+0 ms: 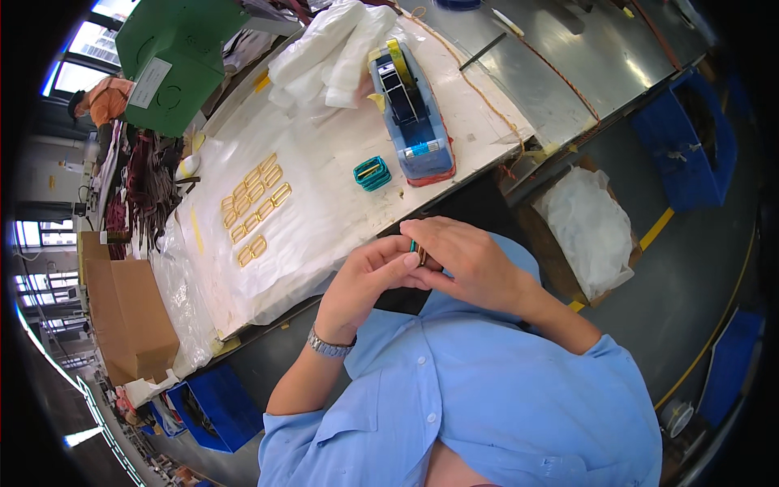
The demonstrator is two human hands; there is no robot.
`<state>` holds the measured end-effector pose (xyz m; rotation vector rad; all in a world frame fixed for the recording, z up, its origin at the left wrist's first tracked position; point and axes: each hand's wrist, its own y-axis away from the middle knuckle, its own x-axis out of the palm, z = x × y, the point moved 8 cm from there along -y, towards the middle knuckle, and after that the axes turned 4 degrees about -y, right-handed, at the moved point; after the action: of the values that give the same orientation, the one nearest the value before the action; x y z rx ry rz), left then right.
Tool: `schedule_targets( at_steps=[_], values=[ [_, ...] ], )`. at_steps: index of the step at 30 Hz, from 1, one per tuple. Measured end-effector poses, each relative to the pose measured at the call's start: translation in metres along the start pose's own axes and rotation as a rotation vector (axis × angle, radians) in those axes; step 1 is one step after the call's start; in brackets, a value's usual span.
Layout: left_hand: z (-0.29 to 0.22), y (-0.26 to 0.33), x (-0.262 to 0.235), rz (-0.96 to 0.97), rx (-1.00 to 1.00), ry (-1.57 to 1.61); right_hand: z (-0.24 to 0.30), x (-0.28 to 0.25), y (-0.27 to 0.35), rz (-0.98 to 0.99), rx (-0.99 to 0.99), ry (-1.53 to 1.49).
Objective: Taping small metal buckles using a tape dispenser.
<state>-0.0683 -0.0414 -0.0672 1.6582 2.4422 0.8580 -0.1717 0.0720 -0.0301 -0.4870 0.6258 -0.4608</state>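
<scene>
Both hands meet in front of my body, just off the table's near edge. Between the fingertips of my left hand (375, 274) and my right hand (479, 266) is a small gold buckle (421, 255) with a bit of green on it. Fingers cover most of it. Several gold buckles (258, 204) lie in rows on the white sheet to the left. Closer to my hands, a little stack of green-edged buckles (372, 174) rests on the table. Behind that stack stands a blue tape dispenser (420, 134) with a yellowish roll.
White plastic wrap (329, 53) is heaped at the table's back, near a green machine (174, 65). A cardboard box (130, 312) stands at the left, and a plastic-lined carton (586, 231) is on the floor at right. A person (105, 99) is in the far left background.
</scene>
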Motion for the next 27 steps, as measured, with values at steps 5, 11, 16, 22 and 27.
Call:
schedule_targets(
  at_steps=[5,11,16,22,27],
  values=[
    [-0.011,-0.001,-0.006,0.101,0.048,-0.029,0.006,0.008,-0.011,-0.026,0.006,-0.006],
    [-0.113,-0.006,-0.035,-0.507,0.695,-1.159,0.009,-0.009,-0.013,-0.114,0.107,-0.034],
    [-0.127,-0.030,-0.031,-0.538,0.766,-1.439,-0.009,-0.017,0.001,-0.133,0.266,-0.112],
    [-0.109,-0.054,-0.036,-0.425,0.516,-1.485,-0.020,-0.025,0.008,-0.201,0.362,-0.227],
    [-0.108,-0.046,-0.027,-0.485,0.657,-1.490,-0.016,-0.055,-0.007,-0.310,0.331,-0.201]
  ],
)
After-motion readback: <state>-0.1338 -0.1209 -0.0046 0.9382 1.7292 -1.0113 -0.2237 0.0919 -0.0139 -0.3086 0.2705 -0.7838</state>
